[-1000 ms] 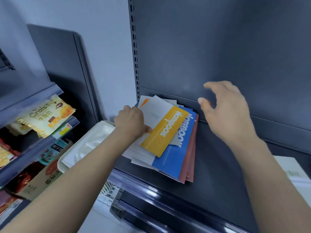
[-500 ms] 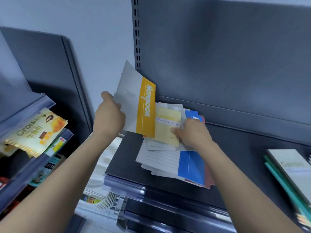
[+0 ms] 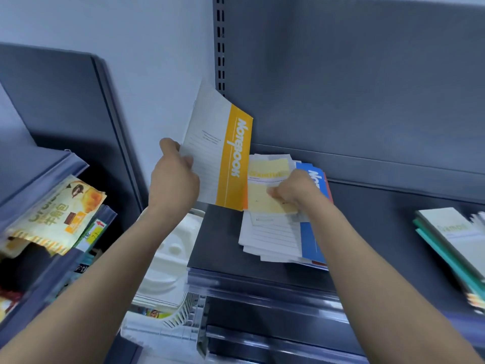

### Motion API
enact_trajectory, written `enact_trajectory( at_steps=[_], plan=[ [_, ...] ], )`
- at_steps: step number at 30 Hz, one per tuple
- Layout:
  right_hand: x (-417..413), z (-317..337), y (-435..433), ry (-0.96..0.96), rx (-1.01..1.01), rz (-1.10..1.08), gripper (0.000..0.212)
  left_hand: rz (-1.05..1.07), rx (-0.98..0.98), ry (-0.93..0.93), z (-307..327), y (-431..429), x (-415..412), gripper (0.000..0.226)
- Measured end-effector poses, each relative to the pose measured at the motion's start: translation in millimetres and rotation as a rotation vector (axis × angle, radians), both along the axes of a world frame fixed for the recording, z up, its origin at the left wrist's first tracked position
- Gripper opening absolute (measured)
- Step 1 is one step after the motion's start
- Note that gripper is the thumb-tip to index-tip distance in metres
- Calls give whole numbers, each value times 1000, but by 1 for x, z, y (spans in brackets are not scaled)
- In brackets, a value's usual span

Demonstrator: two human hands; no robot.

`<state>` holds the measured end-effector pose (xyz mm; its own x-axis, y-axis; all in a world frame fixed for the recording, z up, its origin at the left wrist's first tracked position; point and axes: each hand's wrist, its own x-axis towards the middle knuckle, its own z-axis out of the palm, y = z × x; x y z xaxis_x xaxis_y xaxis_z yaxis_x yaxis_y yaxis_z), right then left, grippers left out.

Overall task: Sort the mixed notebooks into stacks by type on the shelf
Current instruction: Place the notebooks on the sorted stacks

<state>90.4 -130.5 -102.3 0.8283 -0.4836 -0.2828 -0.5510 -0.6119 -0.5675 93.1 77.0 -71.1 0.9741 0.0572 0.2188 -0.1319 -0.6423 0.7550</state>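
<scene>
In the head view, the left hand (image 3: 174, 177) has its fingers and thumb closed round the left edge of a white notebook with an orange-yellow band (image 3: 223, 153). It holds this notebook nearly upright and tilted, lifted clear of the dark shelf (image 3: 231, 243) near its left end, with the lower right corner overlapping the mixed pile (image 3: 273, 237). The right hand (image 3: 294, 191) has its fingers curled down on the pale yellow notebook (image 3: 265, 198) at the top of that pile and pinches it near the right edge. Under it lie fanned white lined notebooks, then a blue notebook (image 3: 311, 240), and a reddish cover shows at the far right edge. The pile lies flat on the shelf against the back panel. Well apart, at the right end of the shelf, is a separate stack of green-edged notebooks (image 3: 451, 240), blurred at its outer side. Below the shelf's left corner is a white moulded tray (image 3: 170, 261) on top of a white slatted basket (image 3: 181, 321). A colourful item shows inside the basket, too hidden to identify. The rack at left holds a croissant packet (image 3: 60, 214) and other blurred packets.
</scene>
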Motion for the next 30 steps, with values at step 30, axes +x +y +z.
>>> enact_trajectory(
  at_steps=[30],
  plan=[
    [-212,-4,-293,-362,-59,-426,25,-378,-213,-3,-8,-293,-115,5]
  ],
)
